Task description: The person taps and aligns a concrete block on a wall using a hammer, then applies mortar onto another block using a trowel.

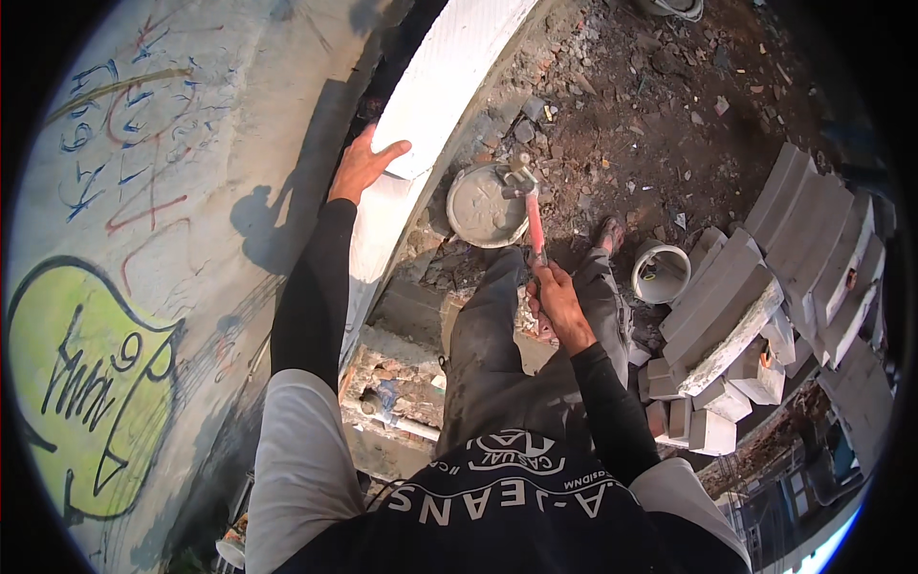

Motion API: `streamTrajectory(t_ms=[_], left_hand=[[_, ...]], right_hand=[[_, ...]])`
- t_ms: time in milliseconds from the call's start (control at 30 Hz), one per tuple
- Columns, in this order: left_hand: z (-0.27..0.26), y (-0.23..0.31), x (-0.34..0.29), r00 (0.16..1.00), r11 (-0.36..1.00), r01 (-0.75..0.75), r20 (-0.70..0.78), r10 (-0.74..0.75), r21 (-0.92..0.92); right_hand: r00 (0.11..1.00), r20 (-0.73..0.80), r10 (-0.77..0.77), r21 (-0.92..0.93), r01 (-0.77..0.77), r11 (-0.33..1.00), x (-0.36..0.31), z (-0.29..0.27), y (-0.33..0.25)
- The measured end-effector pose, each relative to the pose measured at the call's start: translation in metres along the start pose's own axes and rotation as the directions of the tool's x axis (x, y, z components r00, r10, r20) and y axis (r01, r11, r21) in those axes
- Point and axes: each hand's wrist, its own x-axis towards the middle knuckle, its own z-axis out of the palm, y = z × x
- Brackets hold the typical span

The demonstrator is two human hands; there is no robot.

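Note:
My left hand (360, 165) grips the edge of a white building block (449, 81) on a low block wall. Its thumb lies over the block's top, and the other fingers are partly hidden behind the edge. A seam parts this block from a second white block (381, 220) nearer me. My right hand (562, 304) is closed round the red handle of a hammer (535, 225). The hammer's head points away from me, in front of the rim of a round tub (457, 222) of wet grey mortar. The hammer is apart from the block.
A painted concrete wall (191, 230) rises at the left. Right of my legs stands a pale bucket (639, 277). Stacks of grey blocks (727, 297) fill the right side. Rubble and soil (660, 124) cover the ground ahead; a white pipe (411, 426) lies by the wall's base.

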Motion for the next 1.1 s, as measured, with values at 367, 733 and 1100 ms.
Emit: streamTrajectory(t_ms=[367,733,1100], left_hand=[[0.001,-0.011,0.016,1.0,0.996,0.023,-0.004,-0.023,0.089],[-0.005,0.011,0.011,1.0,1.0,0.004,-0.02,-0.003,0.021],[-0.006,0.001,0.012,0.997,0.996,0.06,0.054,-0.056,-0.061]], right_hand=[[0.698,0.132,-0.704,-0.773,0.516,0.368,-0.013,0.033,-0.154],[0.586,0.552,-0.593,-0.809,0.548,-0.212,0.03,0.055,-0.2],[0.629,0.516,-0.581,-0.825,0.547,-0.14,0.049,0.042,-0.183]])
